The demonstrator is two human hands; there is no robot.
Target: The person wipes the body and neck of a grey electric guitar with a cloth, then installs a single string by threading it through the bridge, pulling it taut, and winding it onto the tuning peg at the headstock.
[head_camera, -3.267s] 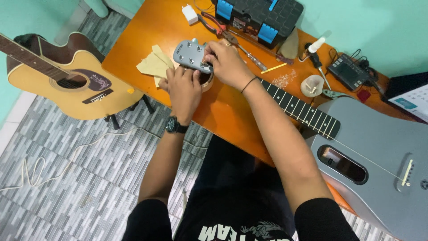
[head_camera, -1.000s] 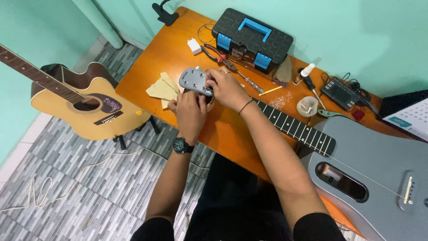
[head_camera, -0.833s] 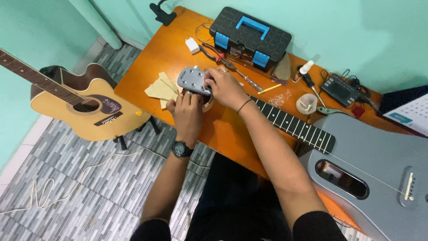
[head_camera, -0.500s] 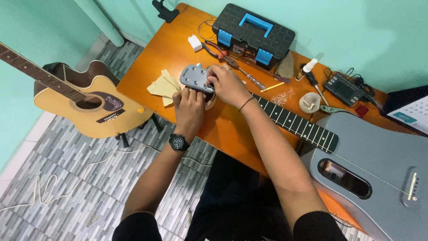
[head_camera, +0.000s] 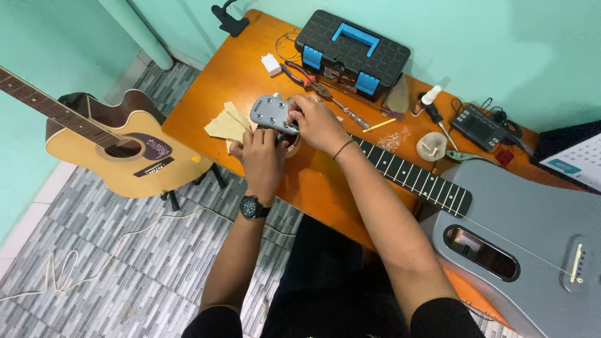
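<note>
A grey guitar (head_camera: 538, 250) lies across the orange table (head_camera: 219, 75), neck running left to its grey headstock (head_camera: 266, 112). My right hand (head_camera: 316, 122) is curled over the right end of the headstock, fingers pinching at its tuners. My left hand (head_camera: 261, 156), with a black wristwatch, grips the headstock from below at the near edge. The fretboard (head_camera: 413, 178) shows between my right forearm and the guitar body.
A black and blue toolbox (head_camera: 352, 53) stands at the back of the table, with pliers, a screwdriver, a white charger (head_camera: 271, 64) and a small cup (head_camera: 431, 146) nearby. Yellow cloths (head_camera: 224, 125) lie left of the headstock. An acoustic guitar (head_camera: 116, 147) stands on the tiled floor, left.
Both hands stay on the headstock. The view has shifted slightly; the hands' grip looks the same.
</note>
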